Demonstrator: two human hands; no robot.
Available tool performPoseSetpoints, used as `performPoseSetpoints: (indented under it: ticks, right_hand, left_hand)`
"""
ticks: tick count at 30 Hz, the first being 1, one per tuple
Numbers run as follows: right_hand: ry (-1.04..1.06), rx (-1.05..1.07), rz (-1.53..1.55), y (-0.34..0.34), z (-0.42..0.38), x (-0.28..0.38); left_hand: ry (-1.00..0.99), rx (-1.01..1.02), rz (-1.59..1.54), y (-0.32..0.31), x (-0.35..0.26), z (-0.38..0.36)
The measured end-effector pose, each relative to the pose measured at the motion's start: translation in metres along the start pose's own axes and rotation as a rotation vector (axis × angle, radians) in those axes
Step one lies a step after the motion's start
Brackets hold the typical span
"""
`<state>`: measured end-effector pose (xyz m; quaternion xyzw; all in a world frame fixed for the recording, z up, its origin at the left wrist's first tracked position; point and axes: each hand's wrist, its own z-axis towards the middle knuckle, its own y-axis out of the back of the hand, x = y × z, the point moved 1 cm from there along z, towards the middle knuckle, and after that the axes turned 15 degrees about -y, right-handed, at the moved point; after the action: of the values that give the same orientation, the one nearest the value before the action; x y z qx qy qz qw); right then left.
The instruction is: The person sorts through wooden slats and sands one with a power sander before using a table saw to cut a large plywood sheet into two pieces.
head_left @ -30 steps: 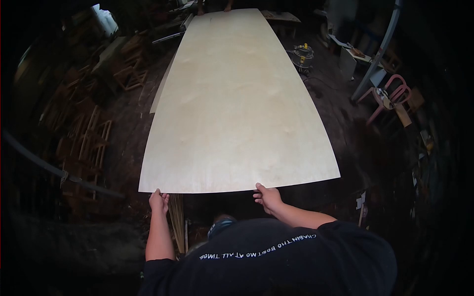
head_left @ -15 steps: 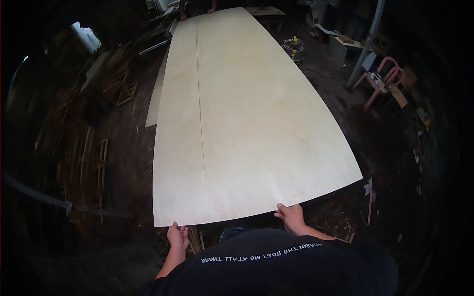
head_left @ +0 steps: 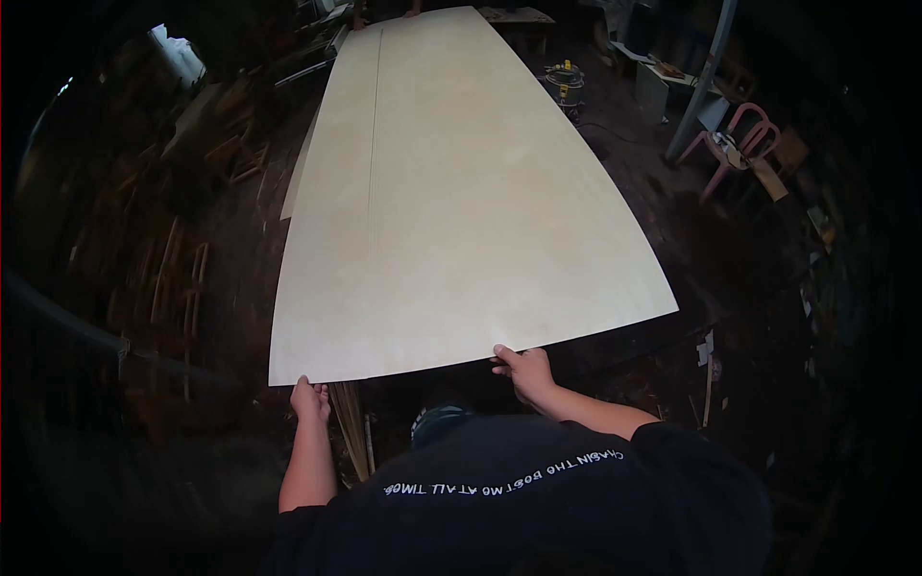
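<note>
A large pale plywood sheet (head_left: 461, 192) stretches away from me, with a thin dark line running lengthwise along its left part. My left hand (head_left: 311, 399) grips the near edge close to the left corner, thumb on top and fingers curled beneath. Right of the middle of that same edge, my right hand (head_left: 524, 371) is closed on the sheet, its thumb over the top face. At the far end another person's hands (head_left: 386, 13) are at the sheet's edge; how they hold it is too dark to tell.
To the right stand a shop vacuum (head_left: 565, 83), a grey post (head_left: 703, 82) and a pink plastic chair (head_left: 735, 149) with items on it. Wooden frames (head_left: 235, 156) lie at the left. Wood strips (head_left: 351, 427) lie below the near edge, beside my foot (head_left: 437, 420).
The sheet's near edge and both my hands have shifted away from me and slightly left in view. Both hands keep their grip. More of my foot and the strips shows.
</note>
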<state>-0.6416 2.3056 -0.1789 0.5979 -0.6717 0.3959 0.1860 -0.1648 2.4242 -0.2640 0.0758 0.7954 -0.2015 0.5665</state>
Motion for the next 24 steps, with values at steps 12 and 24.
performPoseSetpoints:
  ticks: [12,24]
  right_hand:
    - [-0.055,0.334,0.470,0.011,-0.022,0.024]
    - [-0.075,0.301,0.137,0.053,0.001,0.006]
  left_hand:
    - [-0.079,-0.018,-0.054,0.006,-0.005,-0.003]
    - [-0.144,0.028,-0.133,0.014,-0.012,-0.007]
